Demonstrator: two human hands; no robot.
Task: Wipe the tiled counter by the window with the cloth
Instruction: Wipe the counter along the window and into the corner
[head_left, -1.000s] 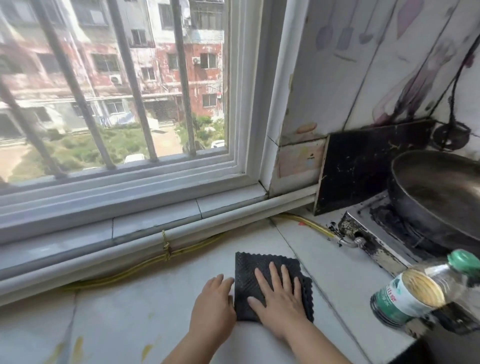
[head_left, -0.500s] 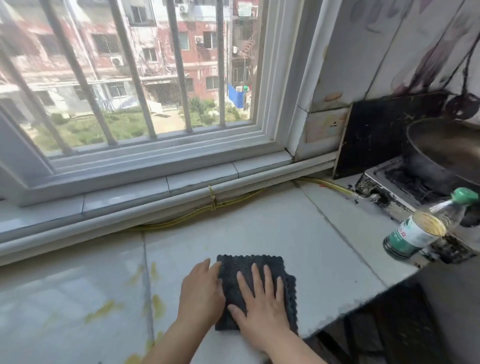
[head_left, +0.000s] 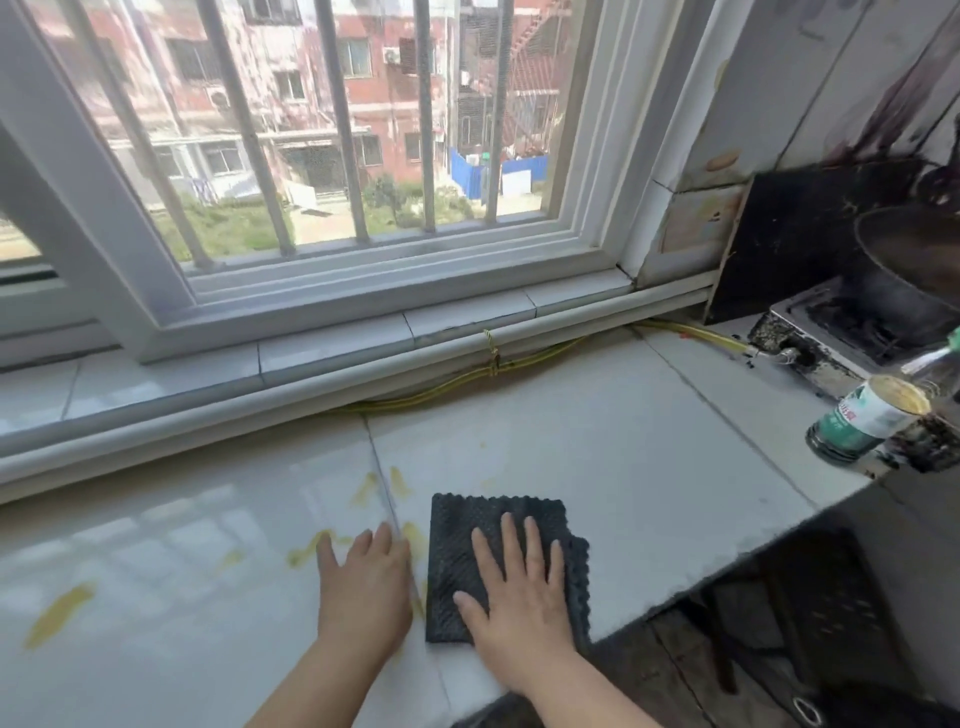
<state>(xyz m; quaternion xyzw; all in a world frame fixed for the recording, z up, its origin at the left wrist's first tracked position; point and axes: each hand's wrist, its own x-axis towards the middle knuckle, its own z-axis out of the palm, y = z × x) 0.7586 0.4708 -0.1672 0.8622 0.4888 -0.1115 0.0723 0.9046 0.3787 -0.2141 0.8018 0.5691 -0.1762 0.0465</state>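
Observation:
A dark grey folded cloth (head_left: 470, 540) lies flat on the white tiled counter (head_left: 597, 447) near its front edge. My right hand (head_left: 519, 597) presses palm-down on the cloth with fingers spread. Just left of the cloth, my left hand (head_left: 366, 587) rests flat on the bare tile with fingers apart, holding nothing. Yellow smears (head_left: 306, 548) mark the tiles to the left of my hands, and one long streak (head_left: 60, 613) lies at the far left.
A barred window (head_left: 332, 156) and its sill run along the back, with a yellow hose (head_left: 467, 379) beneath. At the right stand a plastic bottle (head_left: 872, 415), a grimy gas stove (head_left: 841, 332) and a dark pan (head_left: 914, 260). The counter's front edge drops off at the lower right.
Both hands and the cloth have moved left along the counter and toward its front edge, away from the stove. More yellow smears have come into view at the left.

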